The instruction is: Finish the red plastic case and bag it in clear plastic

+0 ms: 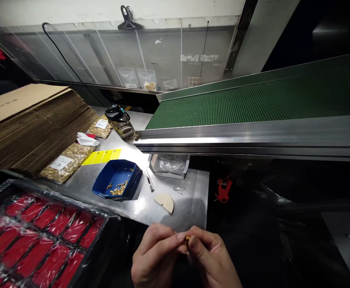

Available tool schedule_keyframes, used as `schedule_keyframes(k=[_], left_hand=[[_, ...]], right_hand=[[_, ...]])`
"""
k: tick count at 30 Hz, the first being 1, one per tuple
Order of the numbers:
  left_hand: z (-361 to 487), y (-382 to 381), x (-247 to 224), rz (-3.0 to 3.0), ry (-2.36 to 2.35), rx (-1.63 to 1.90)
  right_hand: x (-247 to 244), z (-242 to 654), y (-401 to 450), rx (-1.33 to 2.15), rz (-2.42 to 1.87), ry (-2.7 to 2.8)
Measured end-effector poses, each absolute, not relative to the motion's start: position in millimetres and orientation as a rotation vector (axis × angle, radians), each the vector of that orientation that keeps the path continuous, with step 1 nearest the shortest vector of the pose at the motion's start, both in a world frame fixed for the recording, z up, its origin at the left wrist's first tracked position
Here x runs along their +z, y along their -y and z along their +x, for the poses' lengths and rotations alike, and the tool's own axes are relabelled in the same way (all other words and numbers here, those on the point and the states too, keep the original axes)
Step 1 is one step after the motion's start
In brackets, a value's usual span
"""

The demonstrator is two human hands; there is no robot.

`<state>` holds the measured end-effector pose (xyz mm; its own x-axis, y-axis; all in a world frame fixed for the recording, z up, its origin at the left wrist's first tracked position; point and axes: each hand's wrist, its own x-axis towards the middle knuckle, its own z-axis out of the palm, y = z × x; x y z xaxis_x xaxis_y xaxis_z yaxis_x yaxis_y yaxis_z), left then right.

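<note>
At the bottom middle, my left hand (156, 254) and my right hand (212, 253) meet in front of the table's near edge. Between their fingertips is a small shiny gold-coloured piece (187, 239), mostly covered, so its exact kind does not show. Both hands are closed in a pinch on it. Beyond them a cream half-round disc (164, 202) lies flat on the metal table (197, 184). Further left stands a blue bin (115, 173) with many small gold-coloured pieces (120, 189) in it.
A utility knife (149, 181) and thin metal pins (179, 189) lie near a clear-lidded tray (170, 165). A green conveyor belt (223, 102) rises to the right. At left are stacked cardboard (39, 128) and a crate of wrapped red packs (39, 240).
</note>
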<state>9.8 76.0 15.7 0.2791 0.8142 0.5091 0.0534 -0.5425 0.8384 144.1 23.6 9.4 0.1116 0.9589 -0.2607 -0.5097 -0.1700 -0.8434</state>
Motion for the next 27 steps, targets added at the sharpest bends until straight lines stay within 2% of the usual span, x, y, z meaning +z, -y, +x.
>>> schedule_keyframes(k=[7, 14, 27], left_hand=[[10.6, -80.3, 20.2, 1.921, -0.713, 1.373], [10.9, -82.1, 20.0, 1.761, -0.736, 1.359], [2.0, -99.2, 27.1, 1.996, -0.591, 1.026]], right_hand=[[22.8, 156.4, -24.1, 1.431, -1.112, 0.734], [25.6, 168.0, -24.7, 1.506, -1.163, 0.801], [32.8, 182.8, -26.0, 1.388, -1.228, 0.938]])
